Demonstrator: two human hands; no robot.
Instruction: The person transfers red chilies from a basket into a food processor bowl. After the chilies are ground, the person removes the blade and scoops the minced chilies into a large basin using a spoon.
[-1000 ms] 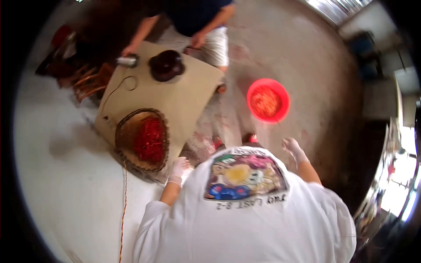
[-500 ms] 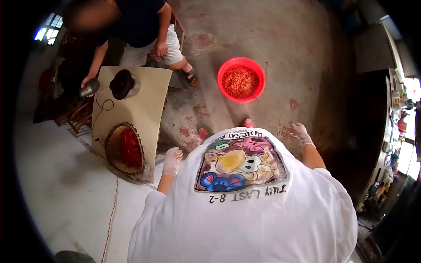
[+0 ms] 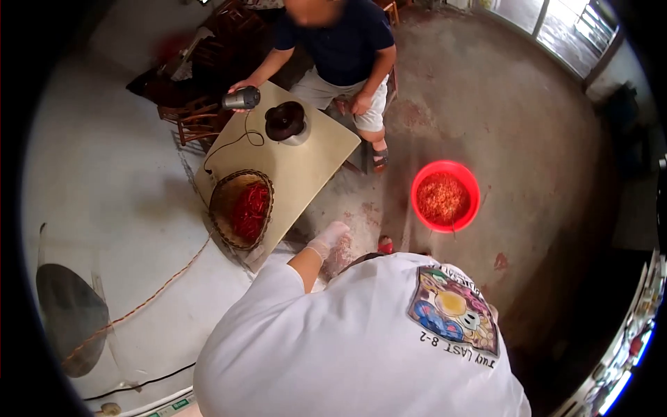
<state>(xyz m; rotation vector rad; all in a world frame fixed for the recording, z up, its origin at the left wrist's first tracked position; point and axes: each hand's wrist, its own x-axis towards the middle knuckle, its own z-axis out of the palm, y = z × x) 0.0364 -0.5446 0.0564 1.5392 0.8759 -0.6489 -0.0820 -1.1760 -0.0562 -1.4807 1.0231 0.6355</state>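
Note:
My left hand [image 3: 329,238], in a clear glove, hangs beside my body near the table's near corner. It is open and holds nothing I can see. My right hand is hidden behind my white shirt [image 3: 333,333]. In front of me on the floor stands a red plastic basin [image 3: 475,208] with chopped red chillies [image 3: 442,197] in it; thin stick-like ends show at its near rim. On the table, a woven basket [image 3: 221,208] contains whole red chillies [image 3: 251,210]. Neither is touched by my left hand.
A seated co-worker [image 3: 340,48] holds a grey and black motor unit [image 3: 241,98] with a cord. Beside it on the beige table [image 3: 306,181] stands a dark-lidded metal pot [image 3: 285,121]. A twisted cord [image 3: 149,302] runs along the white wall; wooden chairs [image 3: 191,121] are behind.
My view and body have turned left, so table, co-worker and basin appear further right. My right hand has gone out of sight. The co-worker still holds the motor unit.

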